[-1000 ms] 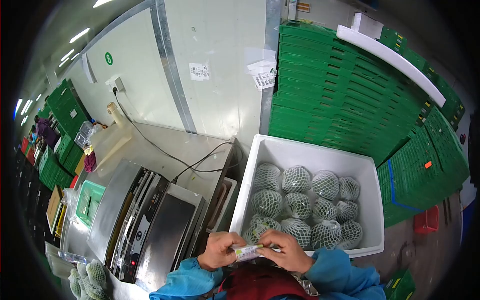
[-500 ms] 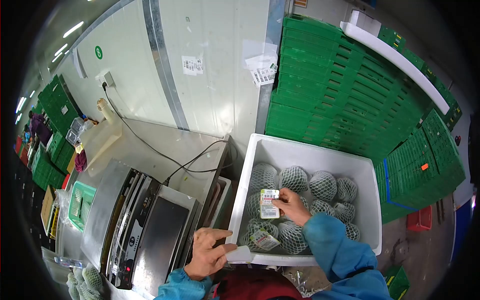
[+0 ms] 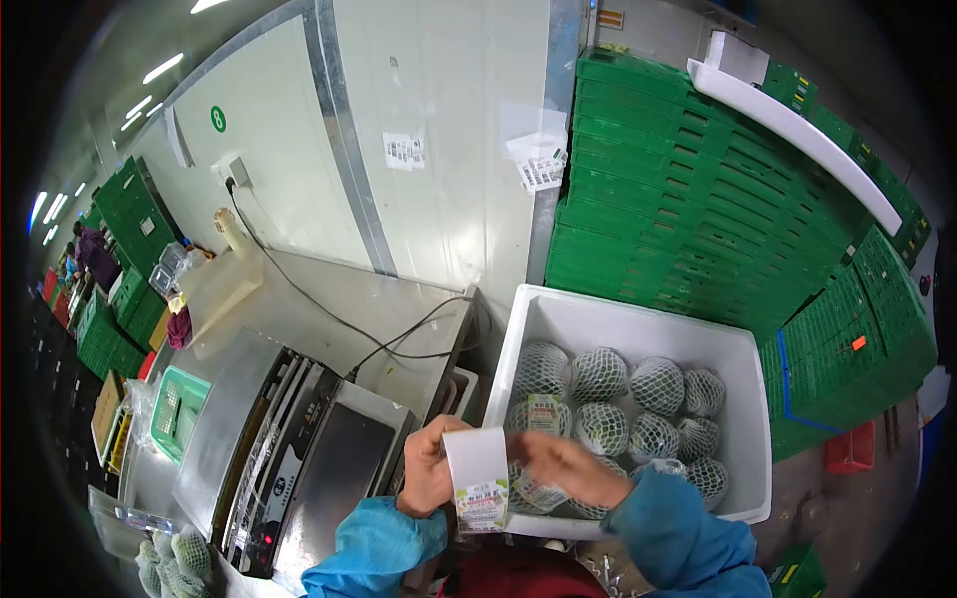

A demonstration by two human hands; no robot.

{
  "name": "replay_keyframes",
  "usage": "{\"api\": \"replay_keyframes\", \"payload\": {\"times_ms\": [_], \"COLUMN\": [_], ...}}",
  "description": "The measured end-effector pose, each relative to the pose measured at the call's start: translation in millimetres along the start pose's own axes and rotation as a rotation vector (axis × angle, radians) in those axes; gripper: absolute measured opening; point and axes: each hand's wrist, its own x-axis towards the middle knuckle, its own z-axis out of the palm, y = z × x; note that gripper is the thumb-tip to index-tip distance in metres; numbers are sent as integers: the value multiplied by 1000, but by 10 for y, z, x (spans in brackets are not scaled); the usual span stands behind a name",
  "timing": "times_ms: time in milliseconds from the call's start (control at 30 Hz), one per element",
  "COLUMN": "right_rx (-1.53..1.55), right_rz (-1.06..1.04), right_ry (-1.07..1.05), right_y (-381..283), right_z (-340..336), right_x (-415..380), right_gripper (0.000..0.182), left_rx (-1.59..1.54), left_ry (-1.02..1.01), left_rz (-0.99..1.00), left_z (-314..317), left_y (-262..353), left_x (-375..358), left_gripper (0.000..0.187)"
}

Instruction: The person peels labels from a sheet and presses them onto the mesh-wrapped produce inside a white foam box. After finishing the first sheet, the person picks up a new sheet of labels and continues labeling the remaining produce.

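My left hand [image 3: 427, 466] pinches a strip of printed labels [image 3: 480, 503], its upper part blank white and its lower end printed in green and pink. My right hand [image 3: 573, 468] reaches toward that strip over the box; motion smears its fingers. Below it stands a white foam box [image 3: 638, 307] holding round items in white foam nets [image 3: 602, 429]. One printed label [image 3: 544, 413] lies on a netted item at the box's left side. Another label [image 3: 539, 494] sits on a nearer item, partly hidden by my right hand.
Left of the box, a wrapping machine [image 3: 299, 468] with a dark plate rests on a metal table. Its black cable [image 3: 299, 291] runs to a wall socket. Stacked green crates [image 3: 688, 199] rise behind the box. More netted items [image 3: 177, 568] lie at lower left.
The label that was in my right hand now lies on a netted item. My right hand has moved toward my left, which is raised with the label strip. The view has shifted slightly.
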Motion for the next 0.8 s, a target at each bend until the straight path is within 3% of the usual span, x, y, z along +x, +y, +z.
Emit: {"api": "replay_keyframes", "payload": {"times_ms": [33, 100, 133, 167, 233, 267, 300, 367, 400, 433, 467, 500, 567, 600, 667, 700, 767, 800], "right_rx": [-1, -287, -256, -258, -472, -485, -489, -583, -587, -395, -201, -202, -197, -203, -663, -668, -603, -586], "right_rz": [-12, 78, 31, 28, 40, -60, -57, -72, -73, -162, -249, -248, -99, -99, -200, -196, -329, -481], "right_ry": [2, -3, 74, 79, 192, 232, 239, 276, 279, 340, 400, 409, 291, 295, 257, 251, 220, 247], "right_y": [33, 93, 117, 63, -150, -123, -107, -78, -42, 7, 33, 26, -18, -61, -142, -139, -118, -166], "right_z": [68, 167, 179, 176, 191, 215, 219, 221, 249, 294, 313, 300, 255, 231, 172, 130, 53, -39], "right_x": [-1, -15, 17, 1, -27, -20, -17, 11, 54, 119, 154, 148, 101, 70, 12, -4, -34, 24], "right_gripper": [37, 24, 19, 19, 18, 16, 16, 13, 13, 15, 19, 19, 21, 21, 13, 13, 8, 5], "left_rx": [4, 69, 131, 128, 776, 956, 948, 732, 548, 544, 442, 339, 218, 312, 499, 496, 771, 803], "left_ry": [-8, 95, 139, 134, 170, 96, 94, -287, -299, -301, -292, -284, -208, -267, -341, -333, -438, -388], "left_rz": [9, 79, 70, 73, 639, 669, 669, 744, 626, 630, 483, 334, 343, 307, 309, 309, 265, 248], "left_z": [14, 22, 11, -14, -8, -10, -48, -134, -104, -87, -66, -33, 1, -42, -111, -129, -158, -167], "left_y": [-35, -116, -147, -146, 85, 217, 188, 76, 31, 17, 27, 24, -62, -77, -107, -72, 41, 25], "left_x": [59, 168, 225, 257, 383, 355, 379, 457, 440, 409, 374, 345, 312, 299, 301, 300, 269, 239], "left_gripper": [11, 15, 28, 28, 42, 45, 45, 35, 28, 28, 29, 30, 27, 27, 26, 26, 23, 20]}}
